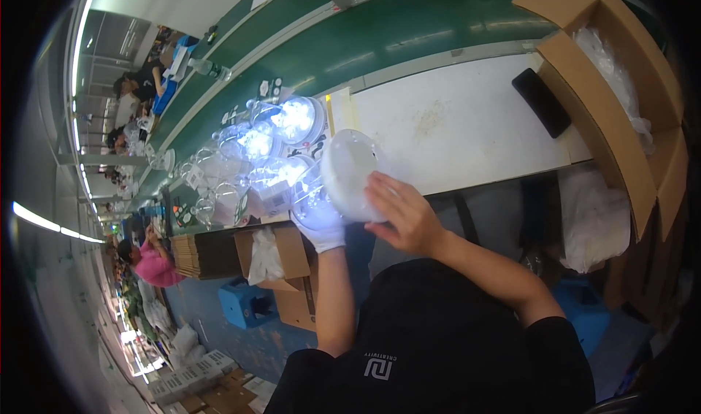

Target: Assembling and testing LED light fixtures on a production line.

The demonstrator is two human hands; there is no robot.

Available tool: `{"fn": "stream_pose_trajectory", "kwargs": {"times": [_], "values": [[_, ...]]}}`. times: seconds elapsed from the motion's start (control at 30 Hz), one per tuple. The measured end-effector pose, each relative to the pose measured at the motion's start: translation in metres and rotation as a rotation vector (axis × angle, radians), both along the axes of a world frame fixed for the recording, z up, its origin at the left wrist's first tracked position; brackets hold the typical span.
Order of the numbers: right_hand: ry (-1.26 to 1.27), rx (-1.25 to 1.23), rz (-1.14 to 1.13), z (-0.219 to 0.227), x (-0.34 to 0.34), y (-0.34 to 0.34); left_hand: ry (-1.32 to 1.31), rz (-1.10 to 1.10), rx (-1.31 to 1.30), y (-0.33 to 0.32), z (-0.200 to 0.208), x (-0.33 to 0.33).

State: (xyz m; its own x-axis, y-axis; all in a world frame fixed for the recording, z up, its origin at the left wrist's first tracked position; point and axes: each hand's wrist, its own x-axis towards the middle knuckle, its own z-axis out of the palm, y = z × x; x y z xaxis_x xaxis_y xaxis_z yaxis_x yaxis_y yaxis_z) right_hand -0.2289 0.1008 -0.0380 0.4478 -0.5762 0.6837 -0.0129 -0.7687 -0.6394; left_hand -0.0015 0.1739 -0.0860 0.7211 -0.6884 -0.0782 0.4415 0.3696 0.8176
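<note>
Far left on the counter (467,31), unlit clear plastic shells (212,202) are crowding together; one could be rolling off the front edge if a sleeve or forearm brushed the pile. Just right of them, lit domes (296,118) are glowing in a tight cluster. Their glare could be hiding a scratch or a badly seated rim, and a swing of the left arm could be knocking one into its neighbours.

The gloved left hand (326,237) is cupping a clear dome (310,196) from below, its fingers apparently gripping the curved wall, though the tips are staying out of sight. Smooth plastic against a fabric glove could be slipping, especially under a hard push from the other side.

Against that dome, a white round disc (353,173) is leaning tilted, near the counter's front edge, so a lost hold could be sending both pieces to the floor. The bare right hand (407,218) is pressing extended fingers on the disc's face, not closing around it; uneven pressure could be skewing the disc or leaving smudges.

Further right, a black oblong device (541,102) is lying beside an open cardboard box (584,71), where an elbow could be nudging it.
</note>
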Motion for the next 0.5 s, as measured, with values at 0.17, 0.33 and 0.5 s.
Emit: {"fn": "stream_pose_trajectory", "kwargs": {"times": [0.17,0.33,0.5], "values": [[0.020,-0.169,0.053,0.006,-0.005,0.004,0.255,0.043,-0.058,-0.006,0.001,-0.016],[0.038,-0.111,-0.029,-0.014,-0.005,0.001,-0.153,0.019,0.046,-0.009,0.025,-0.008],[0.087,0.140,-0.161,-0.056,-0.019,-0.029,-0.453,0.121,0.158,-0.033,0.073,-0.041]]}}
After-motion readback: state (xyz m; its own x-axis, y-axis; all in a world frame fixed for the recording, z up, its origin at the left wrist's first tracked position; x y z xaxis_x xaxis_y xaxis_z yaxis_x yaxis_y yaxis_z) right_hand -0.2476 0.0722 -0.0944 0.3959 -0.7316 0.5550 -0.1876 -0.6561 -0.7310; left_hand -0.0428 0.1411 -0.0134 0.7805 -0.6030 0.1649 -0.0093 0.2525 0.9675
